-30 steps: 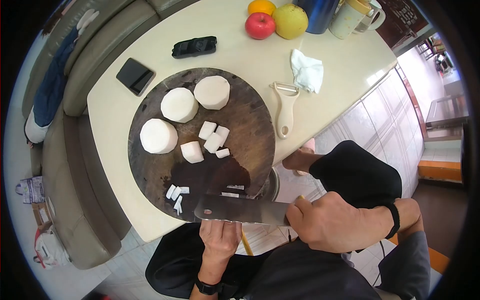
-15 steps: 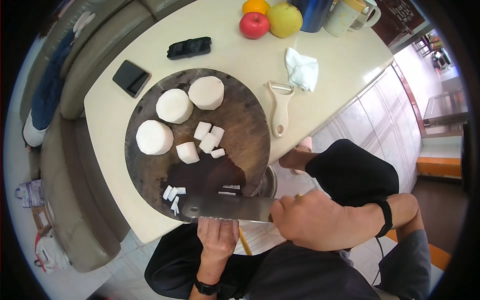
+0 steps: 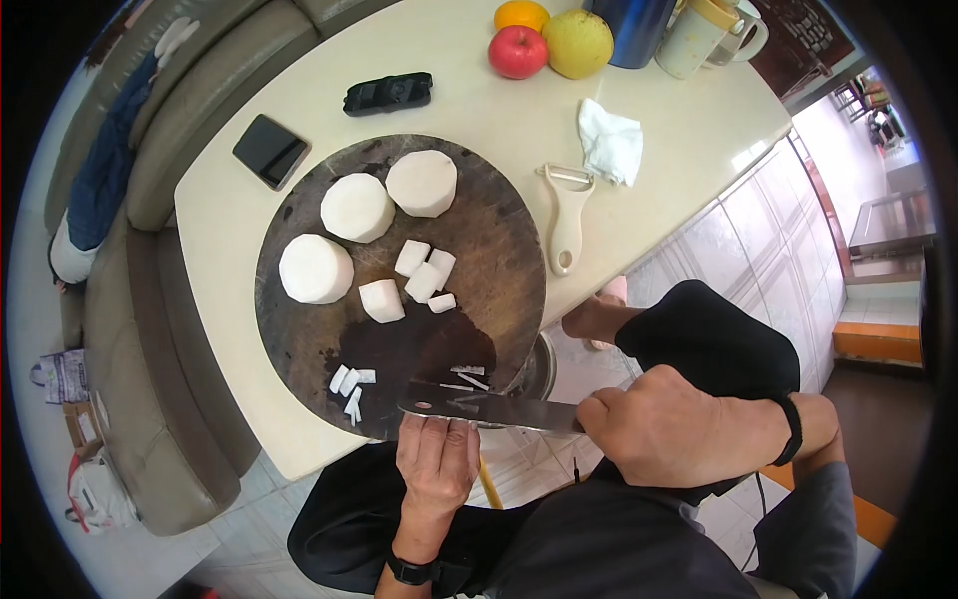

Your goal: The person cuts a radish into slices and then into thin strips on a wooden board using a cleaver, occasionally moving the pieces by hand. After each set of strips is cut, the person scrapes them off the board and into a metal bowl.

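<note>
My right hand (image 3: 664, 429) is closed round the handle of a cleaver (image 3: 499, 405), whose broad blade points left over the front edge of a round wooden chopping board (image 3: 499, 250). Curled fingertips of my left hand (image 3: 436, 461) sit against the blade near its tip; whatever they pinch is hidden. Just behind the blade lie thin white strips (image 3: 471, 379). More short white sticks (image 3: 351, 379) rest at the board's front left. Three thick peeled white vegetable rounds (image 3: 316, 270) stand farther back, with several smaller white chunks (image 3: 421, 285) mid-board, beside a dark wet patch.
On the table are a phone (image 3: 269, 151), a black object (image 3: 388, 94), a peeler (image 3: 566, 225) and a crumpled tissue (image 3: 610, 145). Fruit (image 3: 518, 52), a blue container (image 3: 631, 30) and mugs (image 3: 691, 40) stand at the back. A metal bowl (image 3: 542, 369) shows below the table edge.
The cleaver and my right hand have shifted right and tilted, baring more of the board's front edge. Another thin strip shows behind the blade. The view has shifted slightly.
</note>
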